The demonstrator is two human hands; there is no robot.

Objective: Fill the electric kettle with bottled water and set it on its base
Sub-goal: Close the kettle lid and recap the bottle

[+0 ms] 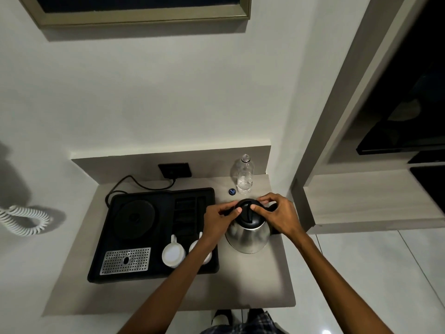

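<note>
While both hands press on its black lid (248, 210), the steel kettle (249, 233) stands on the bare desk (240, 280), just right of the black tray (154, 233) and off its round base (134, 218), which sits in the tray's far-left corner. The left hand (216, 219) comes in over the tray, its fingers (234, 210) curled narrow against the lid's left edge, thumb on top. The right hand (279, 213) wraps the lid's right side and the top of the handle, its fingers (266, 198) bent over the far rim; whether it grips the handle or only rests there I cannot tell. Behind the kettle a clear water bottle (245, 175) stands upright and uncapped, holding a little water at the bottom, with its blue cap (232, 191) lying on the desk just left of it. Two white cups (173, 254) sit in the tray's near-right part, one partly under the left forearm, beside a perforated metal grille (126, 260). A black cord (134, 185) runs from the tray to a dark wall socket (174, 170).
</note>
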